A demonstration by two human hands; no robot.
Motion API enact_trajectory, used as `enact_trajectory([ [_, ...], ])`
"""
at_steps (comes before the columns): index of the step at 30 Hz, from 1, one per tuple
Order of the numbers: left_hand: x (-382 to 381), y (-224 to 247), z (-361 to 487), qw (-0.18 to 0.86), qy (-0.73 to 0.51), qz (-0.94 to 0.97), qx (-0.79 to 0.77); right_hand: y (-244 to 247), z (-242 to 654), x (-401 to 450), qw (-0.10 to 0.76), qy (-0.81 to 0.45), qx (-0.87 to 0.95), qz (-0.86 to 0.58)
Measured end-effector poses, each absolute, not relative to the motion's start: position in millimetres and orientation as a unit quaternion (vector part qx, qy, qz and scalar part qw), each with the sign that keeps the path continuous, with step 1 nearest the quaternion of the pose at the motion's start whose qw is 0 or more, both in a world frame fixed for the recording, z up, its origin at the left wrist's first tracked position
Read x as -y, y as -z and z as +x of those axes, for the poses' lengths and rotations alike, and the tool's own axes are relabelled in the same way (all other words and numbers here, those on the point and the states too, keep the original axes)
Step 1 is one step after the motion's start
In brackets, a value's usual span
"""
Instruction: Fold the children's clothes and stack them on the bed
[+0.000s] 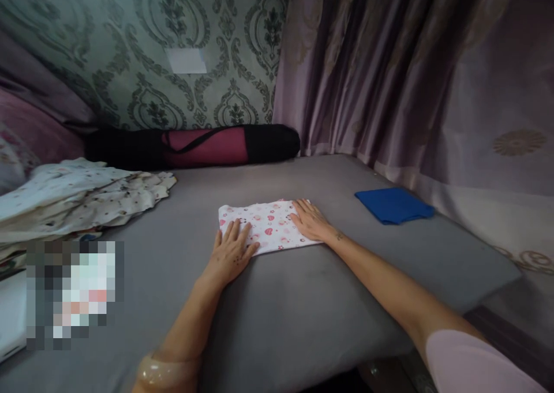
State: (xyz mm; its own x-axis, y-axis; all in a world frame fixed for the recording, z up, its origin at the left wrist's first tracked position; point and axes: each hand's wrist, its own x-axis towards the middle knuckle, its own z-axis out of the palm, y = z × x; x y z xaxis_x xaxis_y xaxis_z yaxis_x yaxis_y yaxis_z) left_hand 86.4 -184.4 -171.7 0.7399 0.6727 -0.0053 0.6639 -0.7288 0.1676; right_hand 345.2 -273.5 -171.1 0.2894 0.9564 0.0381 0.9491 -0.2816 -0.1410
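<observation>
Cloth (272, 227): printed, folded | left hand (230, 254): splayed on left end | right hand (311, 220): outstretched on right end

Bag, curtains and cloth around a grey surface.
A black-and-pink bag (206, 146) lies lengthwise along the far edge of the grey surface (303, 300), below a patterned wall (231, 21) bearing a pale rectangle (188, 61). Mauve curtains (346, 64) hang in folds from the far corner down the right side. Near that side a blue cloth (393, 204) lies flat. At left, a rumpled pile (86, 191) of pale, dark-flecked fabric spreads out; nearer, a white object (11, 318) sits partly out of view, beside something blurred beyond telling.
</observation>
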Motion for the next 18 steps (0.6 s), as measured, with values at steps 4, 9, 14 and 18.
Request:
enact_trajectory([
  [4, 184.0, 169.2, 83.9, 0.077, -0.048, 0.931, -0.352, 157.1, 329.5, 266.1, 0.062, 0.0, 0.594, -0.802],
  [9, 182.2, 168.6, 81.3, 0.093, -0.033, 0.915, -0.391, 163.7, 303.5, 252.0, 0.098, 0.02, 0.654, -0.75],
  [14, 179.6, 169.3, 78.0, 0.136, -0.01, 0.912, -0.387, 178.9, 307.1, 248.9, 0.078, 0.008, 0.658, -0.749],
  [18, 177.8, 172.8, 75.3, 0.159, -0.046, 0.91, -0.38, 162.7, 304.4, 243.6, 0.047, -0.038, 0.652, -0.756],
])
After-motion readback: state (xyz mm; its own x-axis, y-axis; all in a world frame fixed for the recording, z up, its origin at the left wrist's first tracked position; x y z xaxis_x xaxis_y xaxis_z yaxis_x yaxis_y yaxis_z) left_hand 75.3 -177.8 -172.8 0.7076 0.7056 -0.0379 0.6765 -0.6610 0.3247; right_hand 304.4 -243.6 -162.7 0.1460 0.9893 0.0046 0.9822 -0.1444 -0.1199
